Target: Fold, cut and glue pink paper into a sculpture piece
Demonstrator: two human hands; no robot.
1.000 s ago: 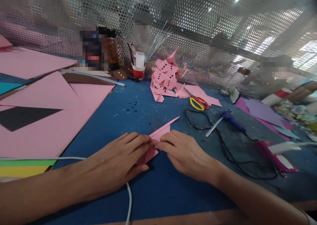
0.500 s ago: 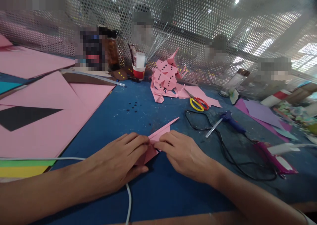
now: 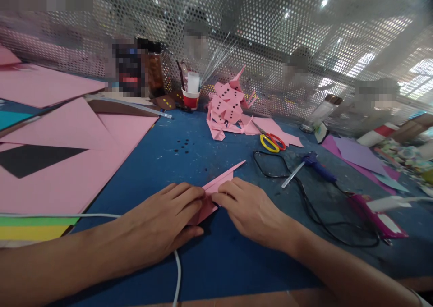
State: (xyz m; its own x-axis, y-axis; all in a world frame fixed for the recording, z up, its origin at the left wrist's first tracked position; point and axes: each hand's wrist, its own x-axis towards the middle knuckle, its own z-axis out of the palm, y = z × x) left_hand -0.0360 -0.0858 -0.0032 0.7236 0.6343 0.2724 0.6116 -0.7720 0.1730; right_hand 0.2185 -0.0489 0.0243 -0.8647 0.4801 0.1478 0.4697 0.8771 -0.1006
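Observation:
A folded piece of pink paper [image 3: 220, 181] lies between my hands on the blue tabletop, its narrow pointed end reaching up to the right. My left hand [image 3: 176, 210] covers its lower left part, the fingers closed over the top and the thumb along the near side. At the right edge, my right hand [image 3: 252, 208] pinches the paper with curled fingers. The fingertips of both hands hide some of the creases. Beyond them stands a cluster of pink folded paper pieces [image 3: 226, 102] with black dots.
Yellow-and-red scissors [image 3: 269, 143] lie on pink scraps. To the right are a blue glue gun [image 3: 317, 167] with a black cord and a magenta power strip [image 3: 377, 214]. Pink sheets [image 3: 111, 174] spread over the left side. A white cable [image 3: 177, 271] passes under my left arm.
The hands and the pink paper stay almost in place; my right fingertips shift slightly on the paper's edge. The whole view drifts a little to the right.

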